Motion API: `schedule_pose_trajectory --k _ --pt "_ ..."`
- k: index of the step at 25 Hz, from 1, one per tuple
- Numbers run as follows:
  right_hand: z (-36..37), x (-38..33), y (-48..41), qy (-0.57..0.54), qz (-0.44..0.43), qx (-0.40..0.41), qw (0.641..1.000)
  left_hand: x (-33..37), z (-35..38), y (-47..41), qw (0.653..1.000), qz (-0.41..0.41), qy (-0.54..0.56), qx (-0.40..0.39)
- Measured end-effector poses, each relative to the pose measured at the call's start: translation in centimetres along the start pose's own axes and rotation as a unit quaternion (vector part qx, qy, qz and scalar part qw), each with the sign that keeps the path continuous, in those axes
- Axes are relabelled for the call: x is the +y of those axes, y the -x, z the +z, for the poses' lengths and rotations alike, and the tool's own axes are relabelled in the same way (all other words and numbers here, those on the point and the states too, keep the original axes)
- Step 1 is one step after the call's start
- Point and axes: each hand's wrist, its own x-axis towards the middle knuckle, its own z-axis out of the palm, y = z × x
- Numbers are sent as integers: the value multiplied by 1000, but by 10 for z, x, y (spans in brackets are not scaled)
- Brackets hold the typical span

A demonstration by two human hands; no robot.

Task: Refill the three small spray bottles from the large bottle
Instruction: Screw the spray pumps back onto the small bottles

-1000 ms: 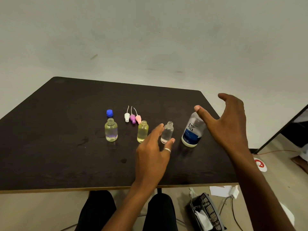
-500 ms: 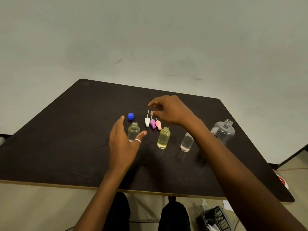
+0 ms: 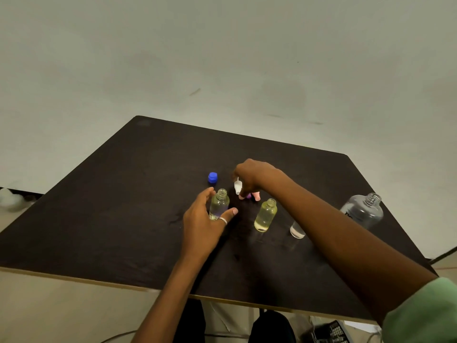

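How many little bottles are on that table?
3. A clear bottle stands by the left hand, a yellowish bottle beside it, and a third bottle is partly hidden behind the right forearm.

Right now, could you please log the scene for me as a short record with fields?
Left hand: cupped round the left small bottle, contact unclear
Right hand: pinches the white spray cap
Middle bottle: yellow liquid, uncapped
Third bottle: mostly behind the right forearm
Large bottle: uncapped, upright, far right
Blue cap: on the table behind the left small bottle
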Motion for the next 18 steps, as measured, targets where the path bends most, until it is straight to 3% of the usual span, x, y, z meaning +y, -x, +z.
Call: schedule_pose_trajectory --k 11,15,18 --pt "-3 -12 -5 21 -19 -4 1000 -7 -3 1 999 38 17 2" --pt "-20 -9 13 -38 -36 68 996 -7 -3 1 999 42 14 0" --pt "-44 3 47 -149 -59 128 979 -9 -2 0 999 41 16 4"
